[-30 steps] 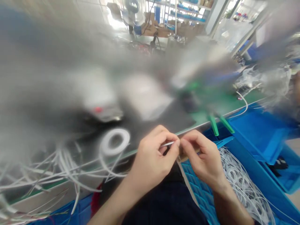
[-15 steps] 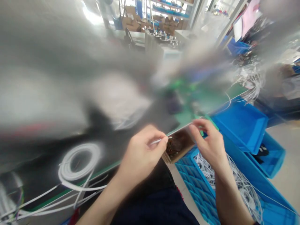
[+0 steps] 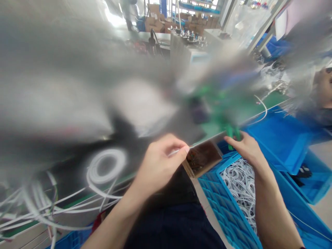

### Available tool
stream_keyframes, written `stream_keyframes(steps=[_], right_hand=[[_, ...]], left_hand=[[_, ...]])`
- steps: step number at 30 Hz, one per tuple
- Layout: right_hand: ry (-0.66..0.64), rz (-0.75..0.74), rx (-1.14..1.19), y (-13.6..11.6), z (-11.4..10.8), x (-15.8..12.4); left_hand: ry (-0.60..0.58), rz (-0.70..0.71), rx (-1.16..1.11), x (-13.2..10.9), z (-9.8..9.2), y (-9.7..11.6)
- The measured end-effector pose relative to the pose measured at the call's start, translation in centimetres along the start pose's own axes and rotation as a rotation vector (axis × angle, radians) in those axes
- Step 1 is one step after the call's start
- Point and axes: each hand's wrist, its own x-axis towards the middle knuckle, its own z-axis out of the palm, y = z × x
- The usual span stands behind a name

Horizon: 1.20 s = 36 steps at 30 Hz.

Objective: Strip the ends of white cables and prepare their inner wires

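My left hand point(image 3: 162, 162) is closed in a pinch on a thin white cable point(image 3: 174, 152), close to its end, above the table's front edge. To its left a coil of white cable point(image 3: 94, 166) lies on the dark mat, a strand running toward my forearm. My right hand point(image 3: 247, 148) is at the table edge, thumb and fingers closed around a hand tool with two green handles point(image 3: 230, 135). The tool's head is lost in blur. Below and between my hands hangs a small brown box point(image 3: 216, 154) with small coppery bits inside.
A blue crate point(image 3: 220, 207) full of coiled white cables stands below my right arm. More blue bins point(image 3: 282, 141) are to its right. Loose white cables point(image 3: 38, 211) spread at the lower left. A grey machine point(image 3: 181, 52) stands at the back; much of the tabletop is blurred.
My right hand has moved right and closed on the green-handled tool; before, it was held with fingers curved near it. My left hand keeps its pinch on the cable. The view has shifted slightly.
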Motion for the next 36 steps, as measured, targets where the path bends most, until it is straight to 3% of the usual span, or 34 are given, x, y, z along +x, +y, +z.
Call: stream_keyframes(steps=[5,9,12,15,18,26,36], right_hand=[[-0.142,-0.005,0.519,-1.4,-0.4,-4.7],[-0.537,0.122,1.193,-5.3,0.5,-10.4],[-0.621,0.223,1.386,-7.9,1.8,-13.1],[-0.563,0.256,1.329,-9.0,3.2,-14.2],[-0.553,0.191,1.181,-9.6,4.1,-14.7],[-0.527,0.027,0.901,-12.5,3.6,-14.6],[-0.464,0.031,0.839,-12.2,4.2,-14.9]], left_hand=[[-0.017,-0.006,0.009,-0.1,-0.1,0.4],[-0.007,-0.010,0.025,0.0,0.1,0.6],[-0.004,-0.018,0.041,-0.2,0.3,0.8],[-0.024,-0.027,0.012,-0.5,0.4,1.3],[-0.052,-0.026,-0.037,-0.9,0.8,1.6],[-0.085,-0.077,-0.073,-1.2,1.9,1.6],[-0.063,-0.090,-0.077,-1.2,2.1,1.7]])
